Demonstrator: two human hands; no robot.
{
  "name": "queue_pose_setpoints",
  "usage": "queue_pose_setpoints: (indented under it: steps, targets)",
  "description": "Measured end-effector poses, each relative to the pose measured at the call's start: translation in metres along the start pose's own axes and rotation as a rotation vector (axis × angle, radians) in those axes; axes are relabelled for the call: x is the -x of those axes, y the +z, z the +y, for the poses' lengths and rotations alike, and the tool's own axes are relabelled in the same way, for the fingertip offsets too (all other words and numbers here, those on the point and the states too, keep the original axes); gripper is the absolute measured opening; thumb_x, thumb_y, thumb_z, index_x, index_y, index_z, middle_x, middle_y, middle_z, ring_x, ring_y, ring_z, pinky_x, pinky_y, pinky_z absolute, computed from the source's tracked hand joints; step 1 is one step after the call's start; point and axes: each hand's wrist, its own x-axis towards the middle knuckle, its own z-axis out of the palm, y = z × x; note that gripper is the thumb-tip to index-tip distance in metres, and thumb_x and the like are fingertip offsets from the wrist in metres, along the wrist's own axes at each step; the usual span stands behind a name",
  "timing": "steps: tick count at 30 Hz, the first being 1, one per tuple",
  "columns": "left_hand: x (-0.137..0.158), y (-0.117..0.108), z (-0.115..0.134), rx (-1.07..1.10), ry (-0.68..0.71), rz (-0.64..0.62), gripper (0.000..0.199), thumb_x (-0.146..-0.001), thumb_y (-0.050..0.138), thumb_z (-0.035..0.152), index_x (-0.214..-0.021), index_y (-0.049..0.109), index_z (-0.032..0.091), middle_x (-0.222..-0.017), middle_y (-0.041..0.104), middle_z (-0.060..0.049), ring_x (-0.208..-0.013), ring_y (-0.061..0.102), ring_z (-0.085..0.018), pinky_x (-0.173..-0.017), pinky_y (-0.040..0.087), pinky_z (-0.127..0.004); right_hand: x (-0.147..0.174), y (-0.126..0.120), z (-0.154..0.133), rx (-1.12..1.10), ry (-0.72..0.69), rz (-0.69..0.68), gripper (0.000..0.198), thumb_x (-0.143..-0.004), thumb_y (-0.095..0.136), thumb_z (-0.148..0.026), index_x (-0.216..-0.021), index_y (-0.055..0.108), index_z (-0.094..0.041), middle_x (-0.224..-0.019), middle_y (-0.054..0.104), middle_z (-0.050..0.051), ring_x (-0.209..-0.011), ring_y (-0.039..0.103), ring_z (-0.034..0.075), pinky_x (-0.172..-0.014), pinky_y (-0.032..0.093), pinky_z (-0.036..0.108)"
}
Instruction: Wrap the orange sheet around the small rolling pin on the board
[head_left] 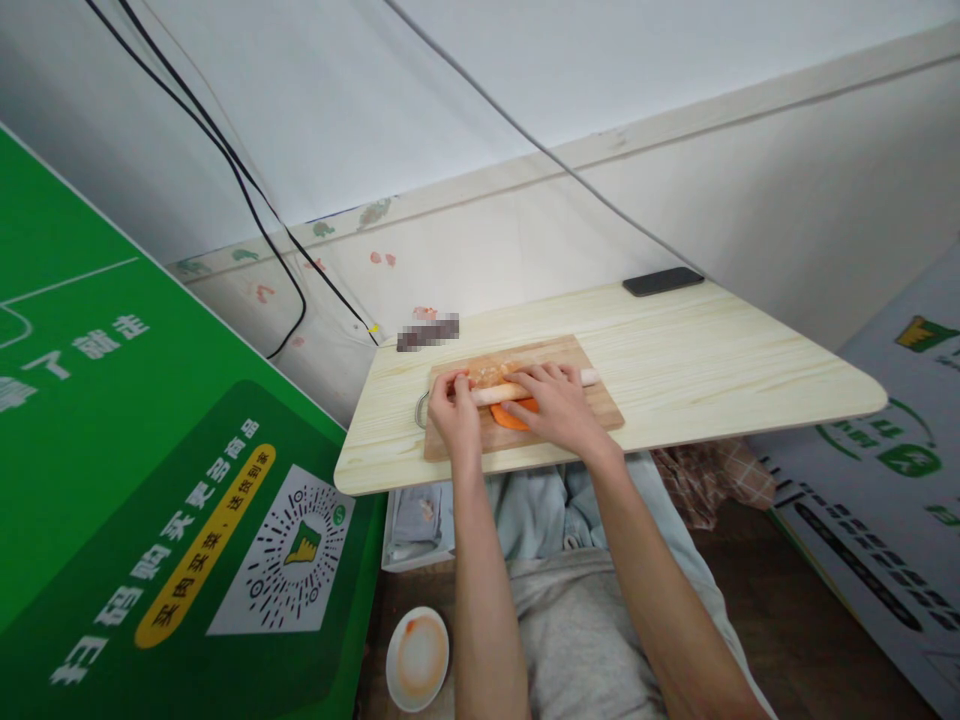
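A pale wooden rolling pin (501,393) lies across a wooden cutting board (442,445), slanting up slightly to the right. Beneath and in front of the pin is a flat piece of orange dough (511,416). My left hand (455,408) is at the pin's left end with its fingers bent in around it; the exact grip is partly hidden. Over the right part of the pin lies my right hand (559,405), fingers reaching across to the far side and thumb on the near side, above the dough. The pin's right tip shows beyond this hand.
The board rests on a light wood-grain table (720,360) against a white wall. A black phone (663,281) lies at the back right. A blurred dark object (428,332) is at the back left. Below left, a white bowl (418,660) stands beneath table height.
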Motion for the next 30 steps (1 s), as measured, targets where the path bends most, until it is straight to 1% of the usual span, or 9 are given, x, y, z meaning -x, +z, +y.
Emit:
queue_pose_setpoints:
  steps: [6,14,22,30]
  targets:
    - [-0.0005,0.0005,-0.0028,0.006,0.0,0.01,0.017,-0.094,0.062,0.033,-0.091,0.075,0.021,-0.086,0.076,-0.003,-0.082,0.072,-0.02,-0.086,0.057,-0.033,-0.0008,0.0015,0.0007,0.006,0.003,0.007,0.045,-0.111,0.064,-0.044,-0.147,0.073,-0.019,-0.148,0.074,0.016,-0.131,0.063,0.038,-0.116,0.035,0.054]
    - [-0.001,0.0009,-0.0031,0.028,-0.005,0.013,0.018,-0.093,0.063,0.033,-0.091,0.076,0.021,-0.087,0.076,-0.003,-0.082,0.072,-0.02,-0.084,0.056,-0.032,-0.0005,0.0015,0.0009,-0.003,-0.006,0.017,0.045,-0.112,0.061,-0.046,-0.146,0.075,-0.021,-0.147,0.075,0.016,-0.128,0.063,0.037,-0.115,0.035,0.053]
    - [-0.0024,0.0006,-0.0051,0.0,-0.009,0.015,0.018,-0.093,0.063,0.034,-0.091,0.075,0.022,-0.085,0.076,-0.003,-0.082,0.073,-0.021,-0.085,0.058,-0.034,-0.0015,0.0029,0.0008,0.007,-0.002,0.018,0.044,-0.111,0.063,-0.046,-0.146,0.075,-0.023,-0.145,0.076,0.015,-0.129,0.064,0.037,-0.115,0.036,0.054]
    - [-0.0031,0.0006,-0.0036,0.002,-0.008,0.011,0.017,-0.092,0.063,0.034,-0.089,0.075,0.022,-0.085,0.075,-0.003,-0.082,0.072,-0.021,-0.085,0.057,-0.034,-0.0017,0.0022,0.0005,0.005,-0.002,0.017,0.043,-0.111,0.063,-0.045,-0.145,0.075,-0.022,-0.145,0.076,0.015,-0.13,0.064,0.038,-0.115,0.038,0.056]
